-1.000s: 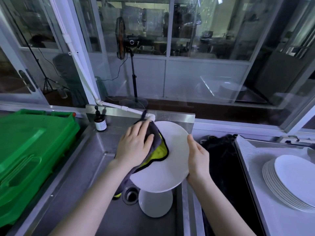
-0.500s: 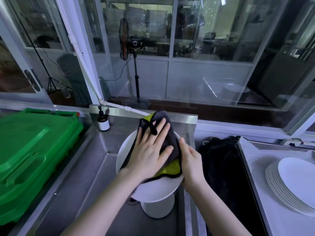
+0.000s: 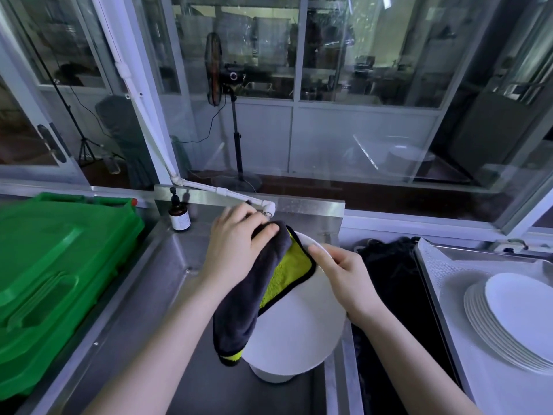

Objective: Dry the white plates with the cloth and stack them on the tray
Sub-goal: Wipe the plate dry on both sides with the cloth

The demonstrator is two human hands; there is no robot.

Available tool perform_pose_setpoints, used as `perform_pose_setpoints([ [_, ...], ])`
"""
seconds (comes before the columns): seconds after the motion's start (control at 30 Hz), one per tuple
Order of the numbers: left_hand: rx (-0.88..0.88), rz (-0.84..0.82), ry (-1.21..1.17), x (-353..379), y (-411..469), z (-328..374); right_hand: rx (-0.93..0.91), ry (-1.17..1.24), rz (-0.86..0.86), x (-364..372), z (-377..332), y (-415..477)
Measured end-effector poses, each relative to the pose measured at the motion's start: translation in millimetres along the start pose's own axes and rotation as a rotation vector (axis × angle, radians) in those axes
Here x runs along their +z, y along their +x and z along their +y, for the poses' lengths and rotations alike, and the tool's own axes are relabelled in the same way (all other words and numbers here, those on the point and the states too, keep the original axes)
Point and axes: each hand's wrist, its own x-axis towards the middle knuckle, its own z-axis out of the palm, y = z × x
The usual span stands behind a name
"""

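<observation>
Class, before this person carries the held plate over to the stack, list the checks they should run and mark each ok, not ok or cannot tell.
1. Right hand has a firm hold on the plate rim: ok.
2. Left hand holds the cloth: ok.
3. Cloth clear of the plate before moving: not ok, it drapes over the left side.
4. Plate fully dry: cannot tell.
5. Stack of plates on the tray sits neatly enough to take another: ok, though slightly fanned.
6. Path right over the dark bin unobstructed: ok.
</observation>
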Motion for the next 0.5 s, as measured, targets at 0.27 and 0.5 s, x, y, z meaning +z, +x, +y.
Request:
perform_pose_setpoints([
  [0.27,-0.081,-0.541,0.044,-10.4,11.6,-20.1,-0.107,-0.257,-0.218,-5.4,-8.9,12.1],
  [0.5,-0.136,-0.43,-0.171,3.1,-9.4,-24.1,-0.256,-0.559,-0.348,-1.9,-17.0,28.3],
])
